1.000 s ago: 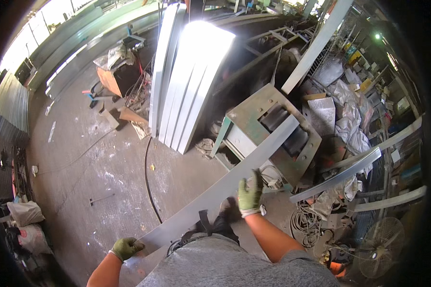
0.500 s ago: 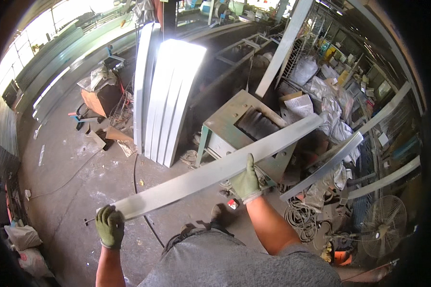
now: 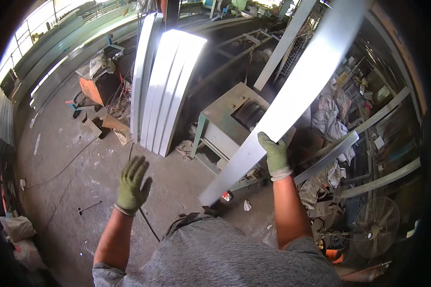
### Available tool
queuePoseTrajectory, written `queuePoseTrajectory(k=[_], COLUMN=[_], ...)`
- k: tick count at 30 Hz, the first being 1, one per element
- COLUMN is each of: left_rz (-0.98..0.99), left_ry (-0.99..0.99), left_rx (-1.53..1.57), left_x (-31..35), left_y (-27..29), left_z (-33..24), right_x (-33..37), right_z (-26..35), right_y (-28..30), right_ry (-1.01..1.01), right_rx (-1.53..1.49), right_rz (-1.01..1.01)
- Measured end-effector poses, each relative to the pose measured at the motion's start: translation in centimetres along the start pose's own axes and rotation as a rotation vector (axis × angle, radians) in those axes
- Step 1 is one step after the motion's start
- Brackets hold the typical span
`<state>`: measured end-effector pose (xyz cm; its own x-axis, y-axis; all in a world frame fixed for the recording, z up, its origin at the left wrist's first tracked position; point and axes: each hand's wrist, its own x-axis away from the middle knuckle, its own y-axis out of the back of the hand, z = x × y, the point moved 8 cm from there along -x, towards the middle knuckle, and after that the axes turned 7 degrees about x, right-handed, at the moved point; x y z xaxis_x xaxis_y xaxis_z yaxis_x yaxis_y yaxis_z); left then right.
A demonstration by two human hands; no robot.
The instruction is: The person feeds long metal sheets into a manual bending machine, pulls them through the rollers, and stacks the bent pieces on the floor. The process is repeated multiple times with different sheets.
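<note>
A long, pale metal profile (image 3: pixel 299 98) slants up from near my feet to the upper right. My right hand (image 3: pixel 275 155), in a green knitted glove, grips its edge below the middle; the fingers behind the metal are partly hidden. To the left, my gloved left hand (image 3: pixel 133 184) is raised over the floor, fingers stretched out and holding nothing. Behind the profile stands a greenish metal machine (image 3: pixel 218 110) with an opening in its top, partly covered by the profile. Several similar bright profiles (image 3: pixel 167 95) stand upright together ahead of me.
A pedestal fan (image 3: pixel 376 229) is at the lower right. Another metal length (image 3: pixel 328 158) lies by crumpled plastic sheeting (image 3: pixel 328 112) on the right. A cardboard box (image 3: pixel 92 91) and scraps sit at the left. A small T-shaped rod (image 3: pixel 89 207) and a dark cable (image 3: pixel 148 225) lie on the floor.
My left hand has let go of the profile's lower end and opened. The profile has swung steeper, its far end rising right and its near end coming toward my feet, still in my right hand.
</note>
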<state>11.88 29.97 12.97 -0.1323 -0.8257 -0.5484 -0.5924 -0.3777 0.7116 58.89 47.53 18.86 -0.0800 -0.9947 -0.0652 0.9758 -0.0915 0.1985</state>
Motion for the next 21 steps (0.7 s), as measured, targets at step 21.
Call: queuePoseTrajectory(k=[21], left_rz=[0.608], left_ry=[0.547], left_rx=[-0.180], left_x=[12.5], left_y=[1.6], left_z=[4.5], right_x=[7.9], right_z=[-9.3], right_y=[-16.5], right_ry=[0.642], right_rx=[1.274], right_rz=[0.866])
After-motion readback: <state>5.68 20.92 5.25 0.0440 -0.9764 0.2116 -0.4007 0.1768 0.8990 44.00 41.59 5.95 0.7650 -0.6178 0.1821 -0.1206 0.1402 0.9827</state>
